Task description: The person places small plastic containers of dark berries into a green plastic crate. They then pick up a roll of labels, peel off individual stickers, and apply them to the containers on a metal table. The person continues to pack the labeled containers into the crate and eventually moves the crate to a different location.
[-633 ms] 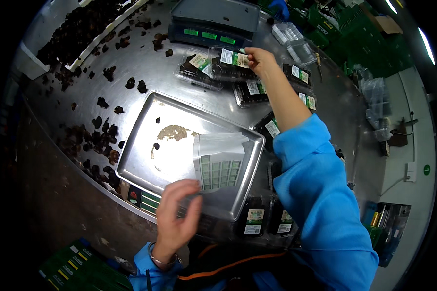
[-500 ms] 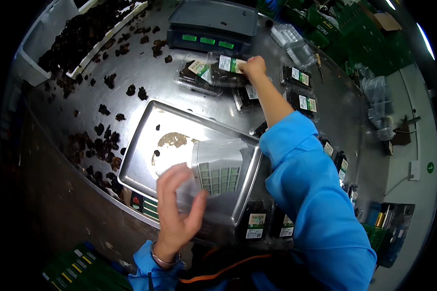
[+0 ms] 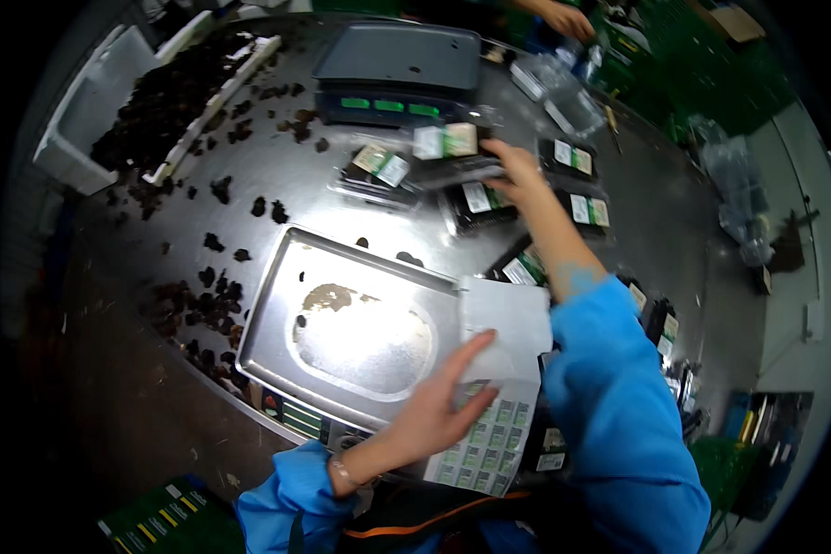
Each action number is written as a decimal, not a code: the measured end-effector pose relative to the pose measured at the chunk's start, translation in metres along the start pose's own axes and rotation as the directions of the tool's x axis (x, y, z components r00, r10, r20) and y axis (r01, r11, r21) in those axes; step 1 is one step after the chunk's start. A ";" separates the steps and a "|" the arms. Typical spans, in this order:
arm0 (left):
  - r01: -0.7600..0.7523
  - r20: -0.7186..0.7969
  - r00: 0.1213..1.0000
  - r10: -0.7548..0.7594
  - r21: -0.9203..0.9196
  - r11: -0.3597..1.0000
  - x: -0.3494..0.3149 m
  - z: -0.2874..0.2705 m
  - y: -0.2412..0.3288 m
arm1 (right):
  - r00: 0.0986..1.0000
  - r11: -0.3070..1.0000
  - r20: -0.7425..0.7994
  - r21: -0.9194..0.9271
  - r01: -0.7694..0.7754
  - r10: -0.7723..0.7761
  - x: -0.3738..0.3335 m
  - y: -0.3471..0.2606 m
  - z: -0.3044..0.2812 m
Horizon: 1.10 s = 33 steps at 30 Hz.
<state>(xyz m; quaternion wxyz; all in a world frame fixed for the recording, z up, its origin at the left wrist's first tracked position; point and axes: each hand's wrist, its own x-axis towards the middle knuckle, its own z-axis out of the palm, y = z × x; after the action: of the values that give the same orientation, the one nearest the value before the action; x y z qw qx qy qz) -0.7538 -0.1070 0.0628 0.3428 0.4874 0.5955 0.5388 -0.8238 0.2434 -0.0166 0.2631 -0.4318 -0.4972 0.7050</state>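
Note:
My right hand reaches out over the steel table and grips the right end of a clear plastic box with dark contents and a white and green label. The box is tilted and blurred, among other labelled boxes. Close to me, my left hand holds a sheet of small labels between thumb and fingers. The sheet's upper part is blank white; rows of printed squares show below. It lies over the right edge of a shallow steel tray scale, whose pan has a brown stain and small crumbs.
A dark scale stands at the back. At the far left is a white foam box of dark, fungus-like pieces, many scattered on the table. Empty clear boxes lie far right; another person's hand is beyond them.
My left hand has carried the label sheet right, off the pan's middle, and it now lies unfolded. My right hand has shifted slightly nearer with the box, which tilts. Another person's hand has appeared.

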 end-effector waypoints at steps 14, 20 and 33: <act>0.236 0.504 0.864 0.014 -0.430 0.871 0.020 0.077 0.064 | 0.840 0.827 0.014 0.186 0.531 -0.542 -0.415 -0.033 -0.226; 0.421 0.237 0.907 -0.349 -0.444 0.791 -0.026 0.064 -0.003 | 0.625 0.864 -0.781 -0.315 -0.392 -0.001 -0.524 0.145 -0.425; 0.524 0.220 0.814 -0.538 0.121 0.843 0.000 0.253 -0.068 | 0.816 0.820 -0.570 -0.512 -0.254 -0.103 -0.476 0.211 -0.342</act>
<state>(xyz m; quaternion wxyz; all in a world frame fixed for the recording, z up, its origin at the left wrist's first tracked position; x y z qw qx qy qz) -0.5319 -0.0251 -0.0504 0.5366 0.3739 0.6754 0.3408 -0.2816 -0.0527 -0.0926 0.2301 -0.7019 -0.5622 0.3718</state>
